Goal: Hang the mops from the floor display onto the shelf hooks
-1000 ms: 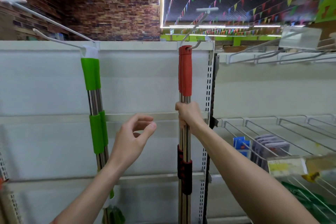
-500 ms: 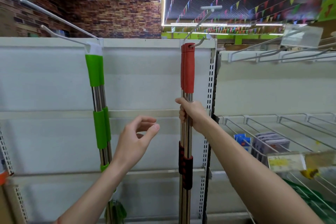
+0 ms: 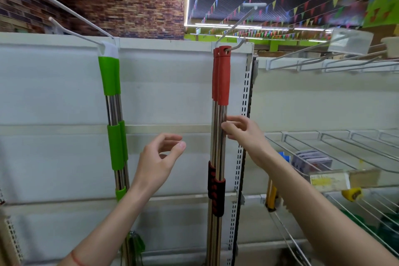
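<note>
The red mop [image 3: 220,114] hangs on its hook [image 3: 235,44], right hand [image 3: 244,134] fingers [image 3: 232,124] loosened beside its pole, left hand [image 3: 157,162] open.

White shelf [image 3: 164,84] hooks carry green mops [image 3: 112,114] and red mops [image 3: 220,114].

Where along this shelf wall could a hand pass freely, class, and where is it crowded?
Free: the white back panel between the green mops and the red mops. Crowded: the right hook, with two red handles, and the wire racks beyond.
</note>
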Motion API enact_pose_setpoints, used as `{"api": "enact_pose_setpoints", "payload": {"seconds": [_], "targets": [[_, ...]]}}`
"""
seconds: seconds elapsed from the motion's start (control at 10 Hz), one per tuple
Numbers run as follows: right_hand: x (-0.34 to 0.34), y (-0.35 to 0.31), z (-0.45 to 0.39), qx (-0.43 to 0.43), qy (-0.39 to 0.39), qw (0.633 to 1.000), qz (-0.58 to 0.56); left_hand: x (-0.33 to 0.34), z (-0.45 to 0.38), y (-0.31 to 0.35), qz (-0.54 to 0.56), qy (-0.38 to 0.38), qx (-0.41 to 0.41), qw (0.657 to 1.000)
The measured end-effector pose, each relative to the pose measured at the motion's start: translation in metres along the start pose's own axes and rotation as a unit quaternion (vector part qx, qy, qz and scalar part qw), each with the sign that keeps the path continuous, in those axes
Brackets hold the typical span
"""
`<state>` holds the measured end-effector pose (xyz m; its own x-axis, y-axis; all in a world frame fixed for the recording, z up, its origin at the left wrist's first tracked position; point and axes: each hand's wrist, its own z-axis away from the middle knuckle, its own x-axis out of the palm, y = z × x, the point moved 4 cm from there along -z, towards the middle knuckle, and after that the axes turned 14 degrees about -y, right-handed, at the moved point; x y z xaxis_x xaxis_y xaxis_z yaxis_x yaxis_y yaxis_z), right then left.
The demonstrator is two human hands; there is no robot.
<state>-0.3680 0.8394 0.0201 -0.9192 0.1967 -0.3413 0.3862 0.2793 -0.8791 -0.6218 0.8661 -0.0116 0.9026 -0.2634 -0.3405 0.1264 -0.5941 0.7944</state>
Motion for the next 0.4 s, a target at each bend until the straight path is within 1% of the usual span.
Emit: {"api": "enact_pose_setpoints", "payload": {"seconds": [0.3,0.4], "targets": [[0.018,0.004,0.029,-0.01,0.02,0.999,0.041,-0.007,0.018,-0.019,0.016,0.01,-0.027,0.999],[0.031,0.005,0.033,-0.011,-0.001,0.999,0.049,-0.01,0.024,-0.021,0.012,0.016,-0.036,0.999]]}}
